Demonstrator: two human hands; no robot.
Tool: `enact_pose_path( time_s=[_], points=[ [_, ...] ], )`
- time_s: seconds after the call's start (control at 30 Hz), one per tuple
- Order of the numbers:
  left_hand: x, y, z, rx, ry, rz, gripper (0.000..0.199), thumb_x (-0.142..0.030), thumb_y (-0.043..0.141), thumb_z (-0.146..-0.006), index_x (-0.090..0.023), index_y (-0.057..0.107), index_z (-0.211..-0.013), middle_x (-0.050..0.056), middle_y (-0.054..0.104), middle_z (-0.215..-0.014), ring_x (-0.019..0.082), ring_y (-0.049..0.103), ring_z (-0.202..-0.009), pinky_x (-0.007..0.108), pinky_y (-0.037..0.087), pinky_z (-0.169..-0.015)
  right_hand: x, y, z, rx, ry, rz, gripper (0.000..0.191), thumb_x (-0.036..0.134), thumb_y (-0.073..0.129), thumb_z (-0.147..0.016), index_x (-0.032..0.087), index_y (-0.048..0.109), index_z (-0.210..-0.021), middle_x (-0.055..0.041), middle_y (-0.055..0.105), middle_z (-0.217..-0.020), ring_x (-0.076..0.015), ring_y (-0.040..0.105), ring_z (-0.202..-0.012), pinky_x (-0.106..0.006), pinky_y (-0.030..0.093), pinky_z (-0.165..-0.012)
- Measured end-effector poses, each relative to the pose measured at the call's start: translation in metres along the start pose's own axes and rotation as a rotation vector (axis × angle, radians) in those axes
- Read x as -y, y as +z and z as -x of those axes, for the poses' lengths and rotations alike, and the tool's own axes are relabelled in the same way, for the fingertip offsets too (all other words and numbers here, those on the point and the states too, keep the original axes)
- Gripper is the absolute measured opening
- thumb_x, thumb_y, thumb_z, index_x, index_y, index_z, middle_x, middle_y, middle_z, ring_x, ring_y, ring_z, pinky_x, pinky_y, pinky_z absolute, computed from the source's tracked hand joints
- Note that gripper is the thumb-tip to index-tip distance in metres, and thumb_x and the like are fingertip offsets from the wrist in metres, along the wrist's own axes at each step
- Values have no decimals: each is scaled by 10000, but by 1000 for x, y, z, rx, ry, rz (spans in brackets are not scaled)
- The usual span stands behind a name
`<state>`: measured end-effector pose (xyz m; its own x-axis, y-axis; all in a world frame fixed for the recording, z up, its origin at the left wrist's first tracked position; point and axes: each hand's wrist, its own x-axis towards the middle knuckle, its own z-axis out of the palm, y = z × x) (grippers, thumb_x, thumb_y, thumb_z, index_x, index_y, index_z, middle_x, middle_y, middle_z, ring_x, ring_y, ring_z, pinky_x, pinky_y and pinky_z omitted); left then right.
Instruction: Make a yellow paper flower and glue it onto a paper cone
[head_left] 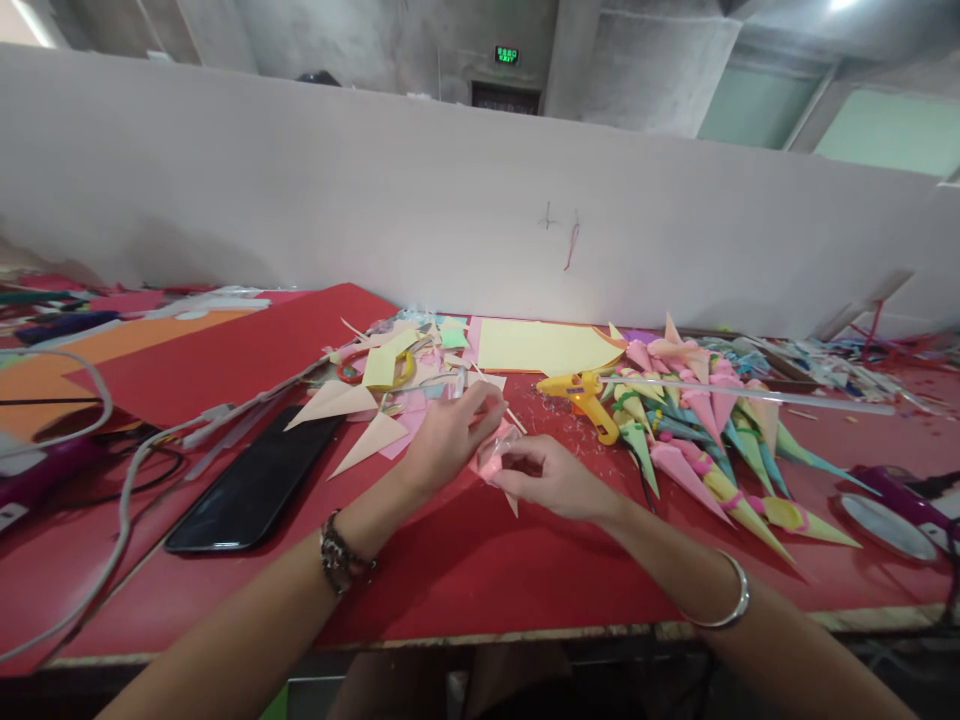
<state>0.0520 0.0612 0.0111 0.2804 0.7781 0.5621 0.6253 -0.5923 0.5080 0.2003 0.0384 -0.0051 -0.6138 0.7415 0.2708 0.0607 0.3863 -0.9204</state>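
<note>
Head view: two hands at small pink paper piece (490, 468) over red table (600, 575).
Right hand (556, 480) fingers clamped on the piece, between the hands; left hand (452, 432) fingers curled beside it, can't tell if gripping. Yellow glue gun (598, 409) lies right, near paper cones (694, 480).

"EXIT" in green on a lit sign (506, 55)
</note>
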Motion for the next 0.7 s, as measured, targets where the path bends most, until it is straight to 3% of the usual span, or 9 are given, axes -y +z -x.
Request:
enact_pose_path(
  time_s=[0.23, 0.37, 0.53, 0.7],
  points=[
    [13, -9, -9, -96, -17, -71, 106, -280, 449, -786, -202, 509, -746, -53, 537, -553, 98, 511, -515, 182, 367, -525, -4, -6, -1, -31, -35, -110, 94, 209, 464, -741, 174, 488, -658, 42, 435, -606, -70, 397, -530, -197, 338, -521],
    [33, -17, -16, -212, -80, -146, 113, -280, 449, -781, -190, 512, -755, -42, 547, -547, 110, 522, -509, 197, 358, -530, -10, -4, -2, -149, -10, -164, 180, 299, 464, -783, 184, 452, -645, 48, 445, -564, -71, 438, -486, -199, 359, -489],
    [58, -26, -22, -143, -132, -332, 109, -277, 470, -759, -192, 531, -786, -10, 585, -576, 143, 537, -522, 213, 329, -502, -19, -3, -7, -360, -13, -217, 139, 309, 534, -757, 200, 478, -821, 28, 515, -689, -95, 531, -643, -229, 441, -629],
    [68, -30, -22, -166, -182, -322, 129, -290, 459, -762, -185, 533, -774, -2, 579, -554, 146, 544, -526, 214, 336, -500, -21, -8, -8, -398, -5, -39, 203, 279, 479, -796, 198, 555, -966, -38, 555, -916, -124, 553, -826, -263, 447, -754]
  ],
)
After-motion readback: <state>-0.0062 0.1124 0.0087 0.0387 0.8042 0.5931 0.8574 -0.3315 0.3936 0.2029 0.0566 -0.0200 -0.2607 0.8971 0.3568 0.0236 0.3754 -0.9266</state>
